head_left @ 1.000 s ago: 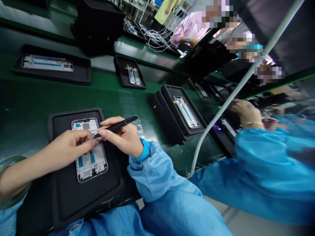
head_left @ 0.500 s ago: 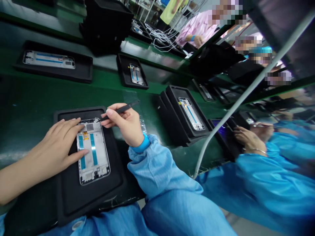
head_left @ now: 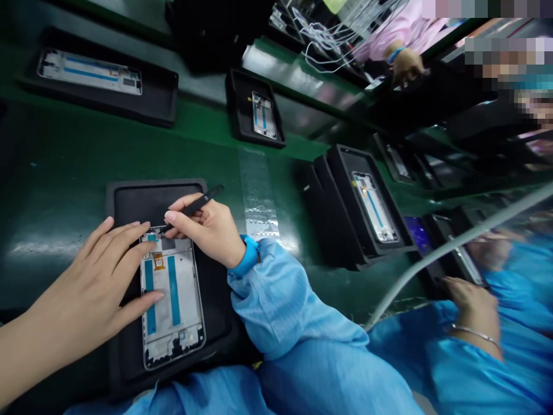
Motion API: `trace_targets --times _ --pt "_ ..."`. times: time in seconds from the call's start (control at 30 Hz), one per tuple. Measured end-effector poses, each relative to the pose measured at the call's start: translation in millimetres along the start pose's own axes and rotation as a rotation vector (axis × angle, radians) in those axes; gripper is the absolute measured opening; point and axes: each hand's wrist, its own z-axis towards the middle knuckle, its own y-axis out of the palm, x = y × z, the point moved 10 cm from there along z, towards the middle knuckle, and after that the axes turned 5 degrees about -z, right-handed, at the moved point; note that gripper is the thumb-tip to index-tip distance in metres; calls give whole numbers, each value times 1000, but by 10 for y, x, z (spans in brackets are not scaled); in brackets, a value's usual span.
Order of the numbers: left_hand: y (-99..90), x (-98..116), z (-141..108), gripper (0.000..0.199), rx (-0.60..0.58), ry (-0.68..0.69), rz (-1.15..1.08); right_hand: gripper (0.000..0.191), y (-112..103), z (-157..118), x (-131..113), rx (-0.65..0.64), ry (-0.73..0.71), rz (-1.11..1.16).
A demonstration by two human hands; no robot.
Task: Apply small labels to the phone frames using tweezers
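Observation:
An open phone frame (head_left: 185, 300), silvery with blue strips and a small orange flex connector (head_left: 159, 261), lies in a black tray (head_left: 125, 202) in front of me. My left hand (head_left: 110, 276) rests over its left side, fingers spread, with fingertips near the top left corner and the thumb on the frame. My right hand (head_left: 207, 227) pinches a slim black pen-shaped tool (head_left: 201, 200). The tool's lower end is at the frame's top edge, partly hidden by my fingers, so its tip cannot be made out.
More phone frames lie in black trays: one at far left (head_left: 93, 72), one at the back (head_left: 264, 115), one on a tray stack (head_left: 375, 207) at right. Clear tape (head_left: 259, 190) runs over the green bench. A grey cable (head_left: 415, 262) crosses before a co-worker's hand (head_left: 473, 302).
The view has shifted, so the bench things sit differently in it. Along the phone's top edge, my right hand with the tool has moved left, closer to my left fingertips.

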Motion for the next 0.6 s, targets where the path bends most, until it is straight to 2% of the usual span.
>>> trace_targets --times 0.6 --pt "-33 26 4 56 -5 -2 -1 31 22 -27 -30 -8 -73 -155"
